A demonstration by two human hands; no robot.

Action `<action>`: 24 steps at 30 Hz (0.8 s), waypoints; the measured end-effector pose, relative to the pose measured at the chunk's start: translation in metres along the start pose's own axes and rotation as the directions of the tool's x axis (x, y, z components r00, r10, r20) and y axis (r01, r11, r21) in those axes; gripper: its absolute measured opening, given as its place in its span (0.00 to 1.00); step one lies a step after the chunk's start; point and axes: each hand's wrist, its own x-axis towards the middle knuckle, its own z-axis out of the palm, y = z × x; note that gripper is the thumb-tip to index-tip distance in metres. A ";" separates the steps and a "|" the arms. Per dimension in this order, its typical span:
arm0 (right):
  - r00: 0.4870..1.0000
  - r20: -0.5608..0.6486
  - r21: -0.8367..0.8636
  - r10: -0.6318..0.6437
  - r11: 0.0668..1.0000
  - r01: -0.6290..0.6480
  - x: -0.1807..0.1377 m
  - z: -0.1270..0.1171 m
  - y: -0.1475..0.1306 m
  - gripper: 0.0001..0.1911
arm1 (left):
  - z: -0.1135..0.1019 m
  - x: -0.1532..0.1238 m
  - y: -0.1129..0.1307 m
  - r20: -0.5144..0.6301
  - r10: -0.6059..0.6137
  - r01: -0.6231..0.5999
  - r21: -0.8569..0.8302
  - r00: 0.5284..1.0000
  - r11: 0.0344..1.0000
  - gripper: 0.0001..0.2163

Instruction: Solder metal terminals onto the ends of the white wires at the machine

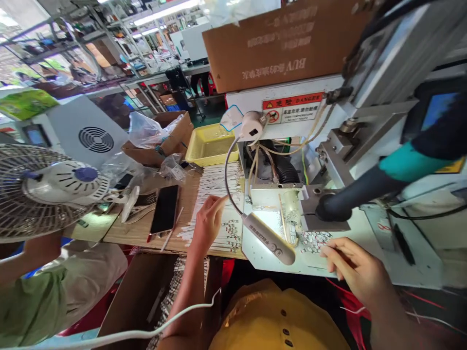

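Observation:
My left hand is over a wide layer of thin white strips laid side by side on the wooden table. Its fingers are bent and pressed together; whatever they may pinch is hidden. At the right, my right hand is beside a pile of small white and silver parts on the white machine plate. Thumb and fingers are drawn together at the pile's edge, and I cannot make out what is between them. A gooseneck lamp hangs between my hands.
A machine head with a dark, teal-banded hose rises at the right, behind a danger label. Further left are a phone, a yellow basket and a fan. A co-worker's arm shows far left. A white cable crosses below.

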 end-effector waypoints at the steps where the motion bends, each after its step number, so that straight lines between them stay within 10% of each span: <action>1: 0.999 0.026 0.011 -0.033 0.999 0.033 0.001 0.002 -0.006 0.14 | 0.003 -0.001 0.010 0.041 0.021 -0.020 -0.028 0.999 0.999 0.13; 10: 0.972 0.216 0.282 -0.092 0.959 0.028 0.022 0.037 -0.022 0.17 | 0.046 -0.008 0.083 0.378 0.141 0.003 -0.354 0.915 0.935 0.13; 24: 0.973 0.232 0.394 -0.016 0.916 -0.078 0.026 0.050 -0.020 0.19 | 0.051 -0.001 0.099 0.421 0.054 0.168 -0.472 0.906 0.866 0.16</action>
